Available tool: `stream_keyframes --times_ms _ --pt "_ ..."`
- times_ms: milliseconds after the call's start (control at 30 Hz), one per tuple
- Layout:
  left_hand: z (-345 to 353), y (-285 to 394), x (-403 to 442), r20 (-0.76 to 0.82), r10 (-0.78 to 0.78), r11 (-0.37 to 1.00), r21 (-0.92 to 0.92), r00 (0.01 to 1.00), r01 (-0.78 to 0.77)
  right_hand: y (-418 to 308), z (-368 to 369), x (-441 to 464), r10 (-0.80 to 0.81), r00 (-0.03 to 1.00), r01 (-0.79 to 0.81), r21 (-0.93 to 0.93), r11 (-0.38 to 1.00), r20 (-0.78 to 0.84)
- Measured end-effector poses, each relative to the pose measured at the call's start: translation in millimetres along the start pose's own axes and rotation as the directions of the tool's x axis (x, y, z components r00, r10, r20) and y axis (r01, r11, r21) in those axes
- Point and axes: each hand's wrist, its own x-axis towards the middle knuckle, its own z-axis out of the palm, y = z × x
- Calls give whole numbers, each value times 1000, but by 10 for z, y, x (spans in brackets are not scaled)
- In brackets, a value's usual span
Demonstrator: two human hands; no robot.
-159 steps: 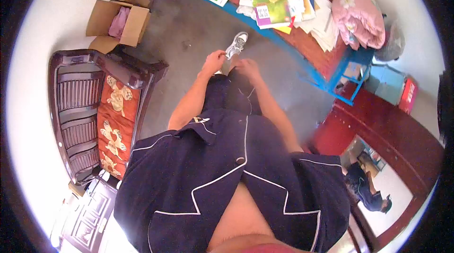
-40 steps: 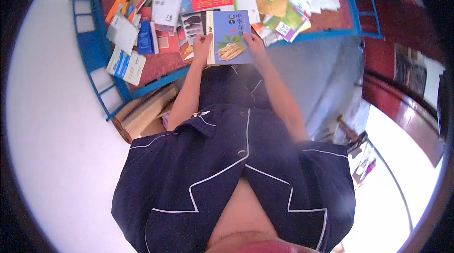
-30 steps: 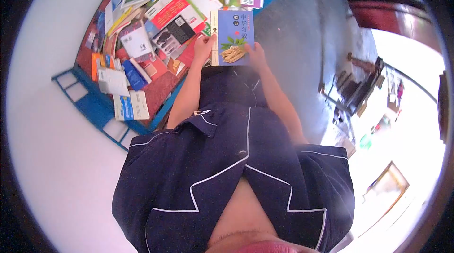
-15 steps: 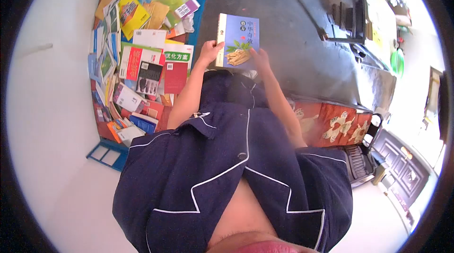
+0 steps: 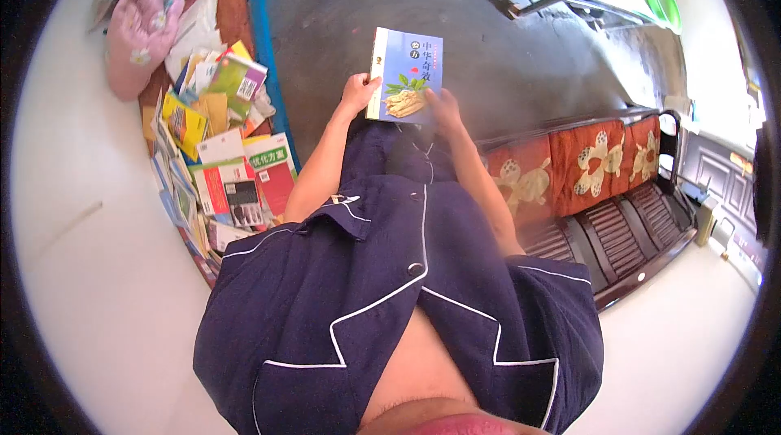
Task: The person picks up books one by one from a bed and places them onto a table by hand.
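A closed blue book with a cream spine, Chinese characters and a picture of pale roots and green leaves on its cover is held out in front of my body. My left hand grips its spine side near the lower left, thumb on the cover. At the lower right edge, my right hand holds it too, slightly blurred, its thumb over the cover. The other fingers of both hands are hidden behind the book.
To the left, a blue-framed bed or bench bears a spread of books and papers and a pink padded item. A dark wooden sofa with a red floral cover stands at right. A green basin is at the upper right.
My view has turned, so the book pile sits lower and further left, and more of the sofa shows. The book stays in both hands, almost unmoved against my body.
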Motion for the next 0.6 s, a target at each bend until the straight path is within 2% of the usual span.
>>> stream_keyframes --times_ms 67,100,133,267,367,433,533,600 --pt "174 89 251 39 7 1000 25 999 -8 -64 -148 131 -38 999 38 75 996 9" --pt "266 166 370 54 -13 999 -37 998 15 -111 -236 214 -40 999 42 90 995 -17" --pt "354 250 515 71 -32 994 -98 997 39 -166 -322 311 -55 997 59 86 995 -46" --pt "671 571 1218 177 6 995 -96 984 11 -505 -629 669 -82 984 92 62 994 -157" --pt "872 905 1808 257 80 997 -3 963 -82 -1100 -729 778 -55 963 96 148 984 -264" --pt "932 1319 2083 346 151 965 151 926 -214 -1172 -874 1051 -51 949 105 157 982 -311" --pt "1092 1546 2626 418 134 961 168 899 -222 -1446 -964 1280 -63 919 127 139 982 -390" --pt "1168 1713 2919 444 213 952 106 871 -287 -1686 -974 1458 -80 890 148 120 982 -448"
